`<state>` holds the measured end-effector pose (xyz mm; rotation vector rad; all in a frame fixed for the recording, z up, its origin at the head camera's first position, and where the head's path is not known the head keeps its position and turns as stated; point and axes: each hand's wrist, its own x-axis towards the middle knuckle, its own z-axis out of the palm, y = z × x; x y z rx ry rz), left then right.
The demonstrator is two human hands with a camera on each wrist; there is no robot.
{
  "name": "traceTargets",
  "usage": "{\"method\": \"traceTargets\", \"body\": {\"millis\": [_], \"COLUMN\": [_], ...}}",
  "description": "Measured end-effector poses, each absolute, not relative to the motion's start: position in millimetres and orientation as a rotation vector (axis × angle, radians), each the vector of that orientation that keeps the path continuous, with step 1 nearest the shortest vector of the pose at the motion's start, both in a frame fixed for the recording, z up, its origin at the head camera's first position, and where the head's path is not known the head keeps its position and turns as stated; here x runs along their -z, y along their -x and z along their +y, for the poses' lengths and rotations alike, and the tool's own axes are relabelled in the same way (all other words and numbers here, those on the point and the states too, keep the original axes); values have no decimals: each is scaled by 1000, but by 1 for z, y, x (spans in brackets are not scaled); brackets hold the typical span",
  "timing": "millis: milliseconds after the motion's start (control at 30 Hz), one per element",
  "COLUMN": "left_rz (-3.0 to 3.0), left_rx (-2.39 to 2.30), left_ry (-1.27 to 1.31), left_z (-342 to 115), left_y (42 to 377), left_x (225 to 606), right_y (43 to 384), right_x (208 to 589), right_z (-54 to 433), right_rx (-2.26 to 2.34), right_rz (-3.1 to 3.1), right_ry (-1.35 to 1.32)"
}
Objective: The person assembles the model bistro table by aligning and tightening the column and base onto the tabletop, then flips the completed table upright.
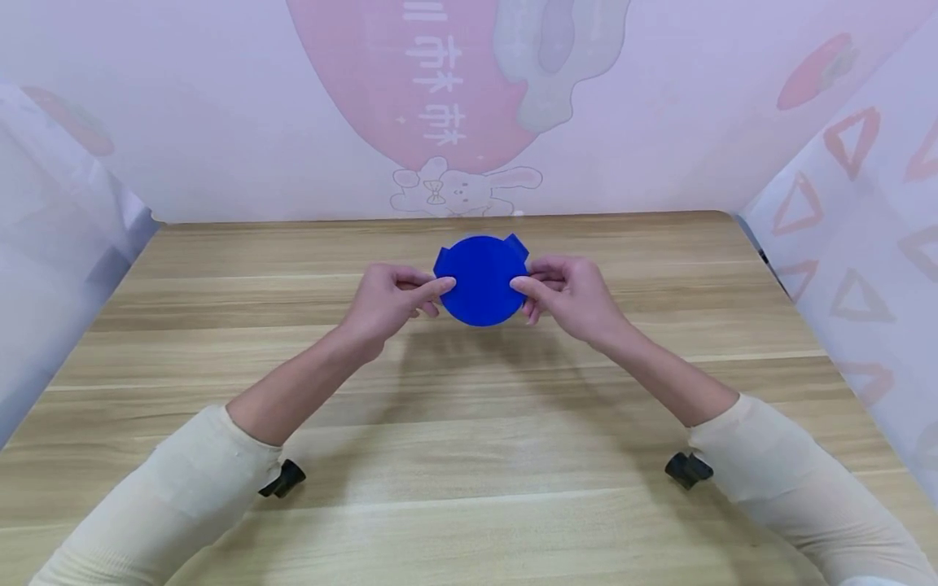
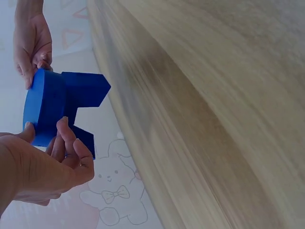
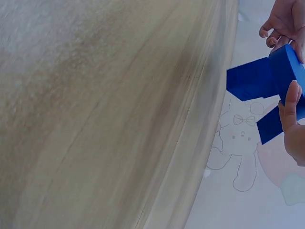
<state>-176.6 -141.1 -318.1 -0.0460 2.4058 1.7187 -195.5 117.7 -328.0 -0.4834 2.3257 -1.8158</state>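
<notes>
Both hands hold one blue round piece [image 1: 481,281] above the wooden table, its flat disc face turned to the head camera. Its left edge is pinched by my left hand [image 1: 388,303], thumb on the face and fingers behind. On the opposite edge, my right hand [image 1: 575,299] pinches it the same way. From the left wrist, the blue piece [image 2: 52,102] shows a thick rim and flat, angular-ended legs that stick out from its back. Those legs [image 3: 250,78] also appear in the right wrist view. Part of the back is hidden by the fingers.
A wood-grain table [image 1: 469,456] spreads beneath the hands. Behind it rises a pale printed backdrop [image 1: 242,114] with a rabbit drawing, and patterned sheets [image 1: 865,268] flank both sides. Small black devices [image 1: 689,470] sit at both sleeve cuffs.
</notes>
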Motion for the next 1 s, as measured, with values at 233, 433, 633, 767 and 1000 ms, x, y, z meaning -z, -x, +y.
{"method": "traceTargets", "body": {"millis": [233, 433, 633, 767, 1000], "left_rz": [2303, 2302, 2289, 2302, 2422], "left_rx": [-1799, -1737, -1653, -1591, -1503], "left_ry": [134, -23, -183, -226, -340], "left_z": [-138, -139, -143, -146, -146], "left_y": [178, 179, 179, 178, 177], "left_x": [315, 315, 314, 316, 319], "right_y": [196, 197, 199, 201, 201], "right_x": [324, 320, 319, 320, 323], "right_z": [117, 121, 129, 137, 140], "right_rx": [1904, 1828, 1738, 1690, 1644], "right_rz": [2208, 2168, 2095, 2053, 2087], "right_ry": [341, 431, 484, 537, 611]}}
